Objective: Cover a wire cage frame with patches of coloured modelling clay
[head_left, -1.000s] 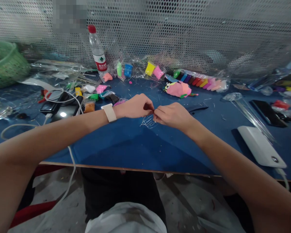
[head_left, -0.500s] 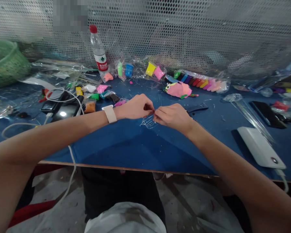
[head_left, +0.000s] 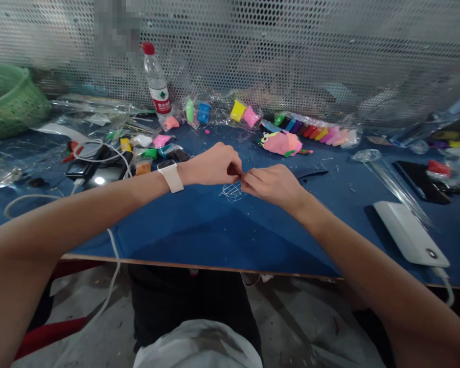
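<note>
Over the middle of the blue table, my left hand (head_left: 218, 164) and my right hand (head_left: 270, 184) meet, both with fingers pinched together. Just below the fingertips shows a small frame of thin silvery wire (head_left: 233, 191), bent into a rounded grid. Both hands pinch at the wire frame's upper edge; the exact spot is hidden behind the fingers. Beyond my right hand lies a pink clay figure (head_left: 280, 143) with a yellow-green head and a round eye. Dark-handled tweezers or a similar slim black tool (head_left: 310, 174) rest beside my right wrist.
A water bottle (head_left: 159, 89) stands against the perforated metal panel (head_left: 214, 51). Packs of coloured clay (head_left: 322, 132) line the back. Left are a green basket (head_left: 15, 102), cables and a black device (head_left: 103, 174). A white power bank (head_left: 410, 232) and black phone (head_left: 421, 181) lie right.
Both hands have shifted very slightly, and the left wrist has turned a little so the watch face shows more. The wire frame is seen at a slightly different angle.
</note>
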### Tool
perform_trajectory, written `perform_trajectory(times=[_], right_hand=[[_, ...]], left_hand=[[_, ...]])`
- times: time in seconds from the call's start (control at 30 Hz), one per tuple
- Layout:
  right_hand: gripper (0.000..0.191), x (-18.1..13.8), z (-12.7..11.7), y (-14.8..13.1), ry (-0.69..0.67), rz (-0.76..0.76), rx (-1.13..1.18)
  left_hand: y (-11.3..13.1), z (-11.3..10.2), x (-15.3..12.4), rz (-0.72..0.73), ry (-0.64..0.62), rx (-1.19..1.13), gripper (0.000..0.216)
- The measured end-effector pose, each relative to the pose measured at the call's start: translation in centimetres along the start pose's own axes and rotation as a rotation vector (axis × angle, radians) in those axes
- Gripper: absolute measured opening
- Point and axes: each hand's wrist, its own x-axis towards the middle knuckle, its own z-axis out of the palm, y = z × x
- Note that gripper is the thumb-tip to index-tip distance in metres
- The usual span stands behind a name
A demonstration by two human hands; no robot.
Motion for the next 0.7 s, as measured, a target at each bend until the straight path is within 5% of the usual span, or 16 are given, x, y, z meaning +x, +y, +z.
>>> perform_trajectory(times=[0.33, 0.7], right_hand=[[0.034, 0.0, -0.9, -0.1, -0.047, 0.073, 0.004], [0.032, 0.4, -0.6, -0.7, 0.072, 0.210, 0.034]], left_hand=[[-0.3, 0.0, -0.3, 0.045, 0.044, 0.105, 0.012], [-0.4, -0.2, -1.1, 0.157, 0.055, 0.252, 0.015]])
